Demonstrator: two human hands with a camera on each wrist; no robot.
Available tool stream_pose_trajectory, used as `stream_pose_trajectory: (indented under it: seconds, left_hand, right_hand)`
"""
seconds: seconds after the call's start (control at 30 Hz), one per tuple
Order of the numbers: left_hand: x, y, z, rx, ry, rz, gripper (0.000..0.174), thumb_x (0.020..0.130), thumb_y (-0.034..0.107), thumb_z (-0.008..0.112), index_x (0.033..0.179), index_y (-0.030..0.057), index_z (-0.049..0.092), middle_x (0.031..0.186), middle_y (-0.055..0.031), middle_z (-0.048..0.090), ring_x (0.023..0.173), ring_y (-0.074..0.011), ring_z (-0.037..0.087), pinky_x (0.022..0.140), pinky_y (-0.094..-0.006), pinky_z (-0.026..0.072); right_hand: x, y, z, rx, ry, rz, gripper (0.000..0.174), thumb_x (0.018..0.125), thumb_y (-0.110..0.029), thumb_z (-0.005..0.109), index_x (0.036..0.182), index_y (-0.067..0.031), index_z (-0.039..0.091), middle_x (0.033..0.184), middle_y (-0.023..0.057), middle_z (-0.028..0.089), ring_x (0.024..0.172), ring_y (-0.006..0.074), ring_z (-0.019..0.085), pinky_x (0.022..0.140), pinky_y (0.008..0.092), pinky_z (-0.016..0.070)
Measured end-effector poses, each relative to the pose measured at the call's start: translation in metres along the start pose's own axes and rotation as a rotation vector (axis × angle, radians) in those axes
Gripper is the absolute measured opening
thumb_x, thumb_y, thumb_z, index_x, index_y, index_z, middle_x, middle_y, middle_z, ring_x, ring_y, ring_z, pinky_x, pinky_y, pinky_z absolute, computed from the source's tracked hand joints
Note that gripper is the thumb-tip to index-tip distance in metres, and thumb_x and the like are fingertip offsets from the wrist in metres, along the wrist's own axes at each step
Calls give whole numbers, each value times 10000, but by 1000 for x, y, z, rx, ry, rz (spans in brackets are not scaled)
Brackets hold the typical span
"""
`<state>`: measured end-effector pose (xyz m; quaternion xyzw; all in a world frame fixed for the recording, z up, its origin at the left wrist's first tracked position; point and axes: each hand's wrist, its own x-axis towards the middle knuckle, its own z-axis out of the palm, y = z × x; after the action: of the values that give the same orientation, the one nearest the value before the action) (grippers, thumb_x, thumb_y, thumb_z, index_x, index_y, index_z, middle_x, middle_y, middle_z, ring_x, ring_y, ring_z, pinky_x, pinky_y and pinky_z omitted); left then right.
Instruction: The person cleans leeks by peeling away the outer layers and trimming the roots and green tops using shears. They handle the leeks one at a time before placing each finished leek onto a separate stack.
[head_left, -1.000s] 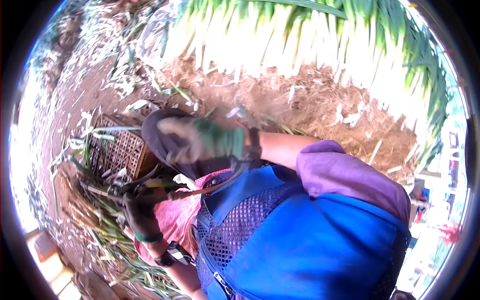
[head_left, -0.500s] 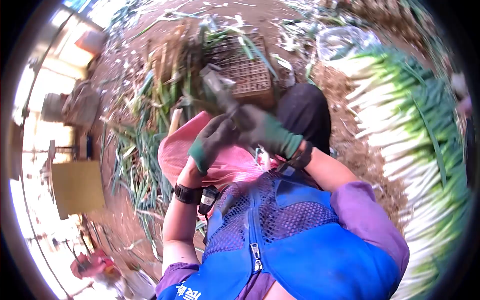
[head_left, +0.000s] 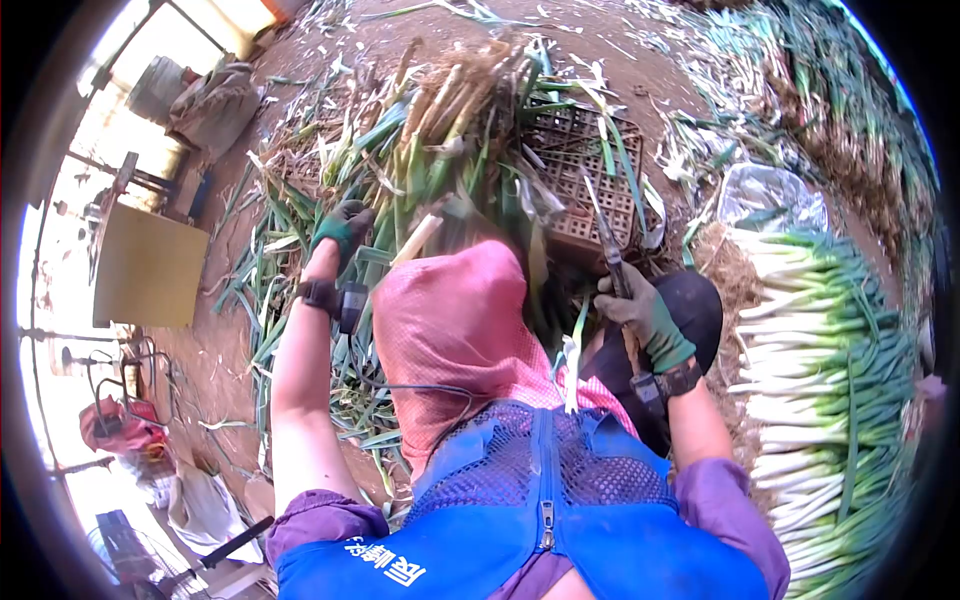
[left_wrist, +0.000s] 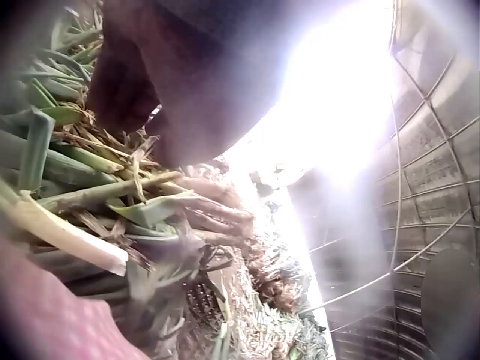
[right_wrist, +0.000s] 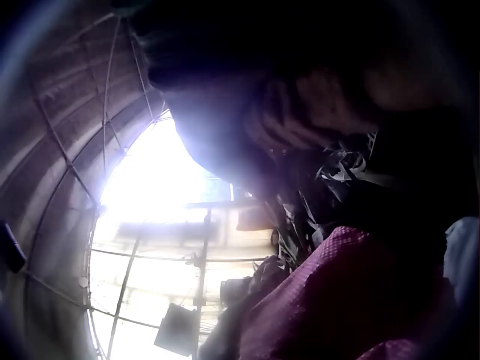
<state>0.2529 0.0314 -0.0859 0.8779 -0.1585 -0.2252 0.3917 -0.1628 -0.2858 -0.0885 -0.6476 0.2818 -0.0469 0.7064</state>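
Note:
My gloved right hand (head_left: 640,312) grips a long slim tool (head_left: 607,235) with a narrow, pointed metal tip, a dark middle and a brown handle end. Its tip points up over the plastic crate. On the other side, my gloved left hand (head_left: 343,232) is close over a heap of untrimmed leeks (head_left: 440,140) with roots and dry outer leaves. In the left wrist view, its loosely bent fingers (left_wrist: 124,105) hang right above the stalks, with nothing seen between them. The right wrist view is mostly dark.
A brown lattice crate (head_left: 575,185) stands ahead, scraps on it. Pink cloth (head_left: 450,310) covers one knee. Cleaned leeks (head_left: 800,370) lie in a row on the right, below a clear plastic bag (head_left: 770,195). A yellow board (head_left: 150,265) stands at the left.
The head view has swung round. My hands, together at the tool half a second ago, are now apart: the left over the leek heap, the right still holding the tool.

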Motion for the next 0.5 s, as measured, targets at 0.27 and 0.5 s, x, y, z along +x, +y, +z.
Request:
stream_pose_trajectory:
  seconds: [0.27,0.5]
  left_hand:
    - [99,-25,36,51,-104,43,591,882,354,665,1341,1,551,1292,-164,620,1181,-234,588,1008,-338,452]
    - [178,-21,32,5,223,-53,473,866,478,639,1073,62,729,968,-130,724,875,-216,675,811,-348,513]
  right_hand:
    - [36,-5,3,28,8,153,399,781,-189,720,1099,-22,547,843,-31,545,725,75,533,662,230,448]
    - [54,-18,19,71,17,282,366,804,-145,699,1113,-29,538,875,-10,553,725,69,543,660,217,451]
